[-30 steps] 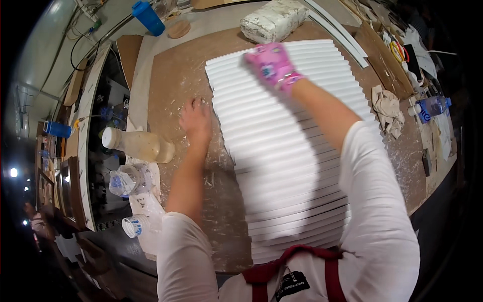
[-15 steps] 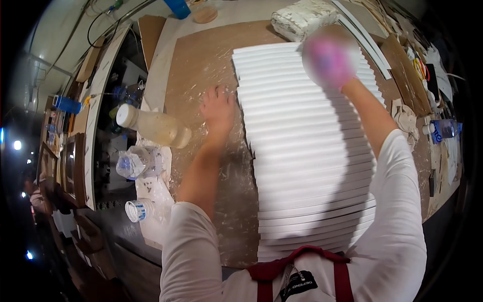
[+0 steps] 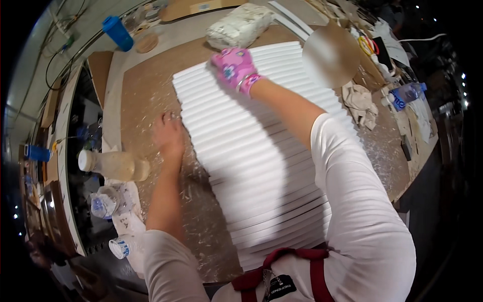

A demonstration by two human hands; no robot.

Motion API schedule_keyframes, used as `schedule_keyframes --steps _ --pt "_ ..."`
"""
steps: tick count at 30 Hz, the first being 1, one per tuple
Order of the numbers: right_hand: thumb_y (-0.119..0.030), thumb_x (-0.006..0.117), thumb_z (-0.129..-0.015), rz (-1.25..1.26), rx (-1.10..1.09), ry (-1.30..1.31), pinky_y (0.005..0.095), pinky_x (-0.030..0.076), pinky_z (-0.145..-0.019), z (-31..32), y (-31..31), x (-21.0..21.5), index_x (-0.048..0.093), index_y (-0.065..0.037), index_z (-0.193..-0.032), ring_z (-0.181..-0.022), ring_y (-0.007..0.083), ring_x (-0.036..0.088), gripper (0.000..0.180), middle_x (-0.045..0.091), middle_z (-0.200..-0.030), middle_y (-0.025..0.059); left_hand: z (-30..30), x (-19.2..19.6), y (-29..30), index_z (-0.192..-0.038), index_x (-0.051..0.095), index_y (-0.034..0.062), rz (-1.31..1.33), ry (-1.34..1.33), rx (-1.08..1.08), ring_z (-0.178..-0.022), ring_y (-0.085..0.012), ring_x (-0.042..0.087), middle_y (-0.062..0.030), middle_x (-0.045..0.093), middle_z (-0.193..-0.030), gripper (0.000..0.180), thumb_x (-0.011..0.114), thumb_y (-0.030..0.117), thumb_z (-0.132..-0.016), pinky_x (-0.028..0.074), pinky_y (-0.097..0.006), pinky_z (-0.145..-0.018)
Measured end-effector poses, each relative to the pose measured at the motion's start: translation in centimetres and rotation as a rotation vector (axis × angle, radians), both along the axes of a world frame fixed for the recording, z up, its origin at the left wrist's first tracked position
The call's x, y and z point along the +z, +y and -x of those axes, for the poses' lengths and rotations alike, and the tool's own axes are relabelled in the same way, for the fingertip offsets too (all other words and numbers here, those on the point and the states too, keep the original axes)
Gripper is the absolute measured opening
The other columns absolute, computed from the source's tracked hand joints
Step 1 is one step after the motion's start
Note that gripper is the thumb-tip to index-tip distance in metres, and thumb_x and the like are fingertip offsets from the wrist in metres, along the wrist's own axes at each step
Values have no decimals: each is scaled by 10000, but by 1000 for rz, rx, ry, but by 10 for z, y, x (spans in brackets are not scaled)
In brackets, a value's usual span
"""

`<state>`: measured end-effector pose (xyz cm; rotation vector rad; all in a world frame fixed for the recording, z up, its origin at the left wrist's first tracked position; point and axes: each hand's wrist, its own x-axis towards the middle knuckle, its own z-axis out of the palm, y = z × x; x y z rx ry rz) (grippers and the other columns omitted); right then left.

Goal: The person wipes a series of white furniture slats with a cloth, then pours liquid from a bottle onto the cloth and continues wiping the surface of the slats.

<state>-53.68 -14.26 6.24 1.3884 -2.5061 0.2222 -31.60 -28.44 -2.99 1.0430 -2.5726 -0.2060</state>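
White ridged strips (image 3: 246, 151) lie parallel on the brown-topped desk (image 3: 146, 88). Hands apart: pink-floral-gloved right hand (image 3: 234, 69) on the far strips, grip unclear; bare left hand (image 3: 169, 135) relaxed beside them. Likely step: wiping; next stroke calls for even pressure.

A pink, flower-patterned glove (image 3: 232, 64), gathered at the wrist, is worn on the right hand (image 3: 236, 70), while a white top (image 3: 359, 194), sleeved to about the elbows, is crossed by a dark red band (image 3: 297, 253) with straps (image 3: 318, 279) and marked by a lettered black patch (image 3: 280, 287).
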Motion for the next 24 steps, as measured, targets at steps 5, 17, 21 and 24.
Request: schedule_keyframes --steps 5,17,21,24 --pt "-212 541 -852 116 262 -11 442 480 -785 -43 32 -15 607 -168 -1012 -831 284 627 178 624 -807 96 -7 0 1 -1263 543 148 39 26 -44 -1241 -288 431 -71 480 -1339 382 521 308 -917 360 -476 -982" --pt "-309 589 -829 56 -14 31 439 509 -772 72 168 -13 591 -186 -1078 -877 323 639 278 645 -953 119 -6 0 2 -1268 540 156 77 -25 6 -1234 -296 434 -76 479 -1338 372 498 320 -936 351 -479 -984" --pt "-312 594 -844 -44 -227 42 430 499 -789 96 195 -7 559 -157 -1154 -901 307 616 348 612 -977 116 -6 3 0 -1265 539 155 69 -9 -31 -1224 -298 446 -79 485 -1325 371 499 321 -936 360 -462 -982" --pt "-382 550 -889 123 -180 -36 404 505 -753 107 176 -9 618 -135 -1009 -820 274 629 282 640 -853 104 4 5 9 -1263 538 152 111 6 -62 -1223 -295 448 -78 489 -1316 366 499 313 -937 365 -455 -980"
